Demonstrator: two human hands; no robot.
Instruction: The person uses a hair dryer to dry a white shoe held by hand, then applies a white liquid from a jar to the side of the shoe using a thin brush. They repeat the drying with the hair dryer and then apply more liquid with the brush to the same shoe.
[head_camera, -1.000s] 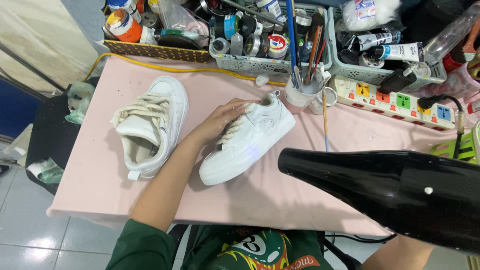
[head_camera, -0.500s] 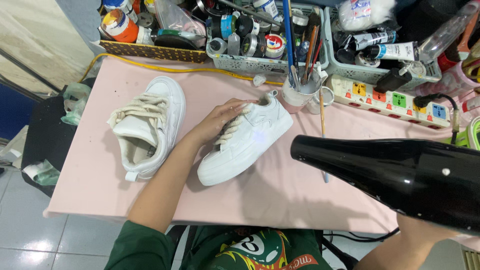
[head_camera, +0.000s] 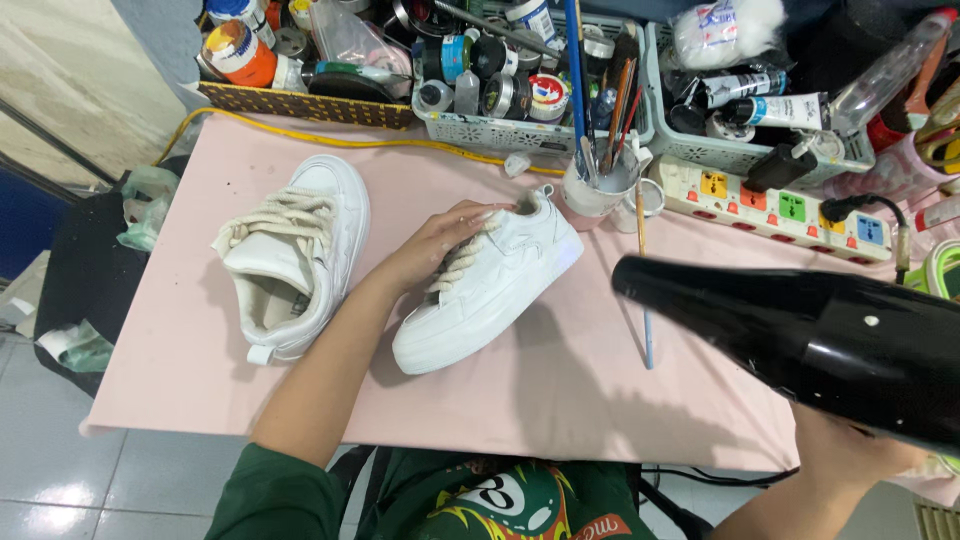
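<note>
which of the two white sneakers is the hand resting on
The right-hand sneaker, nearer the hair dryer: the left hand lies on its laces. The other sneaker sits untouched to its left.

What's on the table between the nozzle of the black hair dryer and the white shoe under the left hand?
In the head view, only bare pink table separates the hair dryer from the shoe. A thin paintbrush lies just beneath the nozzle.

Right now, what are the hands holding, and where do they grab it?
The left hand rests on the laces of a white sneaker, steadying it. The right hand holds a black hair dryer from below; the grip itself is hidden.
</note>
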